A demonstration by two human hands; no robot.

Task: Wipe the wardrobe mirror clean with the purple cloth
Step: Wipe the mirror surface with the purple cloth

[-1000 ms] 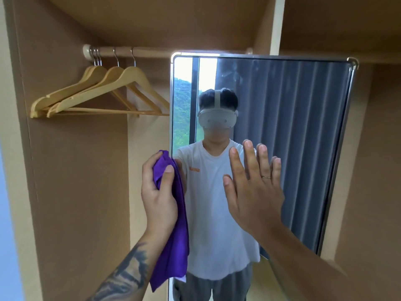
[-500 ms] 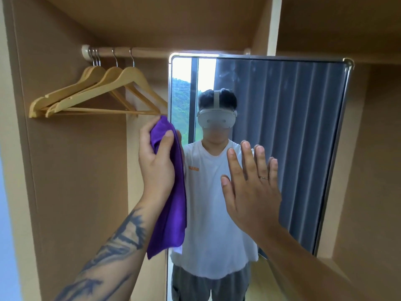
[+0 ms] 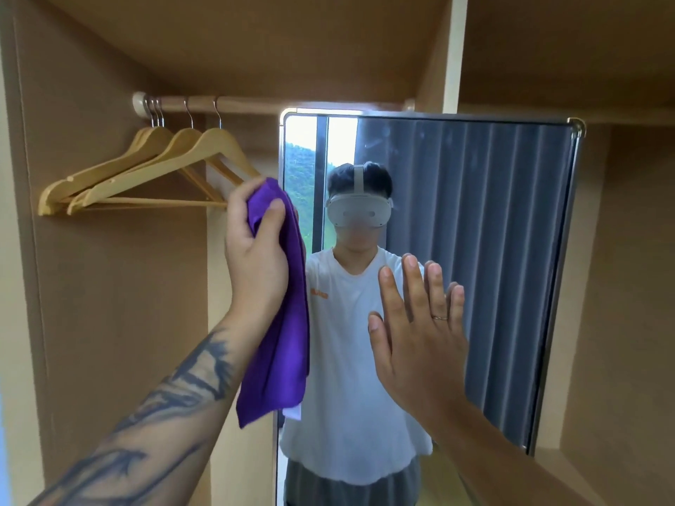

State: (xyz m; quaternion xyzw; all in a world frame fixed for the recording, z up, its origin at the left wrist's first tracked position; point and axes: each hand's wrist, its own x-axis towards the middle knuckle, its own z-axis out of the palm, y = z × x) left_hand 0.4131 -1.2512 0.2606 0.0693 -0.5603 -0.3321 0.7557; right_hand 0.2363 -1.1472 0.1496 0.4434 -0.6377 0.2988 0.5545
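A tall wardrobe mirror in a metal frame stands ahead, reflecting a person in a white shirt and grey curtains. My left hand grips the purple cloth bunched at its top, held against the mirror's left edge; the rest of the cloth hangs down below the hand. My right hand lies flat on the glass with fingers straight and spread, a ring on one finger. Faint smudges show on the upper part of the glass.
Several wooden hangers hang on a rail to the left, close to my left hand. Brown wardrobe panels enclose the left side and a vertical divider rises above the mirror.
My left hand has slid the purple cloth upward along the mirror's left edge, from chest height to head height. My right hand has stayed flat on the glass.
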